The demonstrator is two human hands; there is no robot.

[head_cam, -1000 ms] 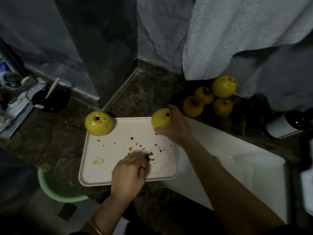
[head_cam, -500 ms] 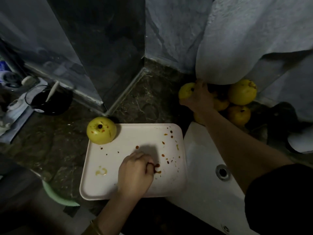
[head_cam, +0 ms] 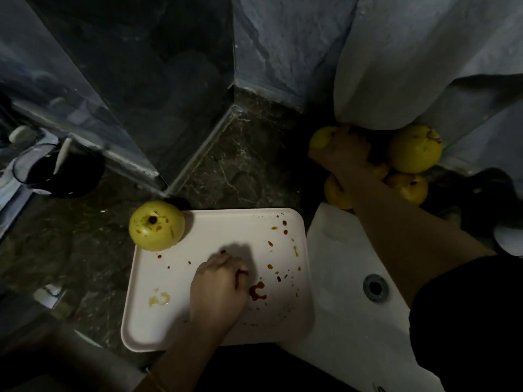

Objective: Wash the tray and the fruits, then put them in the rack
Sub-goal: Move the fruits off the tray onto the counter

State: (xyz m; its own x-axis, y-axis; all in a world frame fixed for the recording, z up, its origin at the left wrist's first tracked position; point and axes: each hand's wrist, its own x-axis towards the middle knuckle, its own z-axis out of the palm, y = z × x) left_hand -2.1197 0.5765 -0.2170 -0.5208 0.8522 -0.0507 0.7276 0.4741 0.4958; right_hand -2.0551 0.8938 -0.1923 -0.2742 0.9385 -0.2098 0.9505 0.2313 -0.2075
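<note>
Dim corner, dark marbled desk [head_cam: 249,165] under grey walls, white sink [head_cam: 348,321] at the right. Left hand [head_cam: 216,290] loosely curled, knuckles down on the tray [head_cam: 198,230], gripping nothing visible, fingertips beside a red smear [head_cam: 257,291]. Right hand [head_cam: 341,151] stretched to the far corner, closed around a small yellow fruit [head_cam: 319,138] at the edge of the fruit pile [head_cam: 414,149] below a hanging towel [head_cam: 410,52]. Tray flat on the desk, its right edge touching the sink, spattered with red and yellow drips. One larger spotted fruit [head_cam: 156,229] perched on the tray's far left corner. Dark cup [head_cam: 56,168] well apart at the left. No rack in view.

Likely step: clearing fruit off the tray before washing. Best done by seating the held fruit low against the pile, letting go only once settled, so nothing rolls toward the sink. Worth pressing the tray steady meanwhile; the corner fruit looks ready to roll off.
</note>
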